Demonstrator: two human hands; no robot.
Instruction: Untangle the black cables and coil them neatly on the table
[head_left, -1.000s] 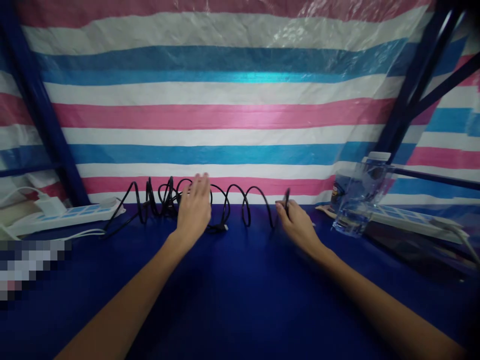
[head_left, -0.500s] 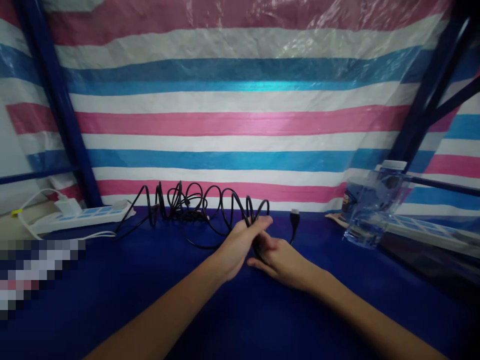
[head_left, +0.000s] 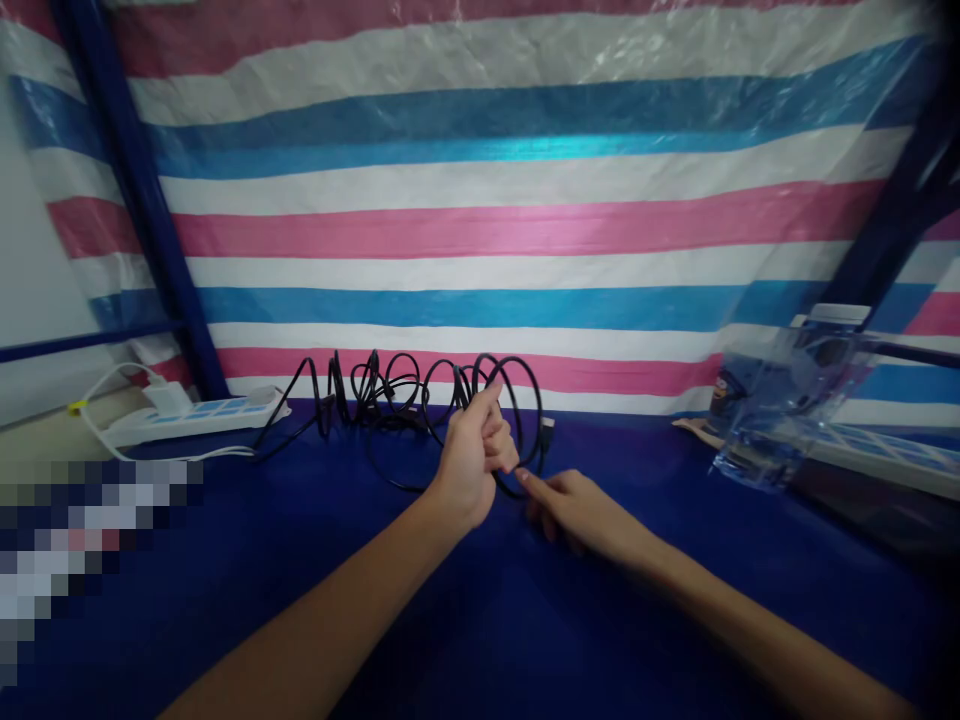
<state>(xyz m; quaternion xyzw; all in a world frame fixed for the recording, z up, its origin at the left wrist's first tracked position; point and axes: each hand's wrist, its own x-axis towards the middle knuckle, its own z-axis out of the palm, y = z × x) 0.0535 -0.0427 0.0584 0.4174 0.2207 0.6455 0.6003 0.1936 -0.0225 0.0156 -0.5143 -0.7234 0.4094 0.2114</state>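
Cable (head_left: 538, 408) at fingers (head_left: 498, 448): smooth plastic. Bench (head_left: 480, 620) under fingers: smooth, matt. Striped tarpaulin (head_left: 525, 232) beyond fingers: creased glossy plastic.

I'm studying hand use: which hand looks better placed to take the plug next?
Probably the right hand: it sits just in front of the plug, while the left hand appears closed around the black cable.

Cable (head_left: 409, 422) along the back of the counter (head_left: 480, 630), tarpaulin (head_left: 487, 235) behind, charger (head_left: 169, 398) in a power strip (head_left: 217, 418) to the left, bottle (head_left: 791, 415) beside a second power strip (head_left: 892, 448) to the right.
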